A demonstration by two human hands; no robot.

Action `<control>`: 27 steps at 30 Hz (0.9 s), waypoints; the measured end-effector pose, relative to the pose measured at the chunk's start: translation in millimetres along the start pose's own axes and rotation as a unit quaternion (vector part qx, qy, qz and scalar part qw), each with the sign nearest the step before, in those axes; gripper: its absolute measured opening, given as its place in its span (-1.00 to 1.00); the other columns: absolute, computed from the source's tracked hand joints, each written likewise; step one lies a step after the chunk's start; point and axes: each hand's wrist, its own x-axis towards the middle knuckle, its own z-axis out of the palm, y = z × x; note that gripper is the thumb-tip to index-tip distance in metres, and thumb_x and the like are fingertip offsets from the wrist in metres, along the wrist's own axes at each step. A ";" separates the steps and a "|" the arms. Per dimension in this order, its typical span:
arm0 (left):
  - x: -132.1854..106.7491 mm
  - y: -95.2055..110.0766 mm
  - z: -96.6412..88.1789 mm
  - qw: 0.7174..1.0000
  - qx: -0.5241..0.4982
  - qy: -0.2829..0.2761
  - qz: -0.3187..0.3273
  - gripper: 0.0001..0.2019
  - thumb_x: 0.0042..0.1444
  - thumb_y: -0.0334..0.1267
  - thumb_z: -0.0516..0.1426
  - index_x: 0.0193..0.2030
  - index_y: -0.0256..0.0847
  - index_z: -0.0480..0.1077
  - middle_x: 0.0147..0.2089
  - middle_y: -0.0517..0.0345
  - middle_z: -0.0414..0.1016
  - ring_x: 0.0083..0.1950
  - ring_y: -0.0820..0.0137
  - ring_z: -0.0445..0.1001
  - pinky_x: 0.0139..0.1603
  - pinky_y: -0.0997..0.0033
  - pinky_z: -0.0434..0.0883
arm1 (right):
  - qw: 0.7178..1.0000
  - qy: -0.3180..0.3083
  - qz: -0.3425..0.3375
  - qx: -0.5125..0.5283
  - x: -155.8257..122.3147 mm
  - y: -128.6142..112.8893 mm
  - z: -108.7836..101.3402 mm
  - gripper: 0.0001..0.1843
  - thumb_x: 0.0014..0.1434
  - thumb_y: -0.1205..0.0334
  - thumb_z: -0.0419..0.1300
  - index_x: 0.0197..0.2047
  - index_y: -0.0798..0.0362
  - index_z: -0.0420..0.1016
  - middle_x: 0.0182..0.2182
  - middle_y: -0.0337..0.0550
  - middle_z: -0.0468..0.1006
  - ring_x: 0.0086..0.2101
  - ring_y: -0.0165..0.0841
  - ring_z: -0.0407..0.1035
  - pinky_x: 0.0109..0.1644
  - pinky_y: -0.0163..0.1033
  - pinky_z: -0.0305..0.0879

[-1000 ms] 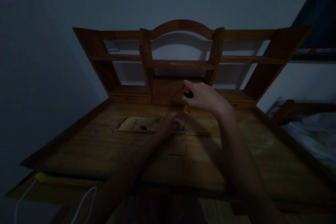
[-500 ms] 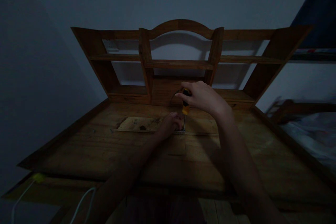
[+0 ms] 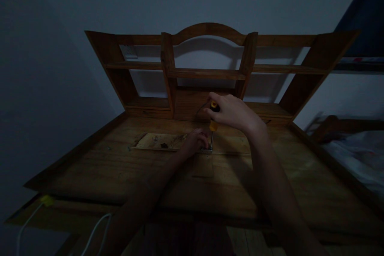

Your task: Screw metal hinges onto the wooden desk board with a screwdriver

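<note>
In the head view my right hand point(image 3: 232, 113) is closed around the handle of a yellow and black screwdriver point(image 3: 213, 125). Its shaft points down, almost upright, to a small metal piece point(image 3: 206, 151) at the edge of a recess in the wooden desktop. My left hand point(image 3: 195, 142) rests low beside the tip, fingers curled and pressed together at that metal piece. Whatever lies under those fingers is mostly hidden. The recess point(image 3: 147, 141) shows pale, rough wood with a dark spot point(image 3: 164, 145).
A wooden shelf unit point(image 3: 207, 73) stands at the back of the desk point(image 3: 144, 180) against the wall. Small screw-like bits point(image 3: 129, 149) lie left of the recess. A white cord point(image 3: 95, 230) hangs at the front left, and raised side boards point(image 3: 327, 160) edge the desktop.
The screwdriver handle has turned slightly in my right hand, showing more yellow near its top. My left hand stays put on the metal piece. The whole view has shifted a little.
</note>
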 end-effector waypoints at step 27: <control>0.2 -4.6 1.0 1.000 -0.030 0.003 0.004 -0.62 -0.11 -0.58 -0.04 -0.50 -0.22 0.60 -0.16 0.06 0.48 -0.11 0.37 0.46 -0.01 0.38 0.39 | 1.000 0.010 -0.009 -0.010 -0.1 3.4 0.2 -0.65 0.37 -0.03 0.04 -0.05 0.07 0.43 -0.19 0.03 0.60 -0.17 -0.14 0.49 -0.14 -0.18 0.29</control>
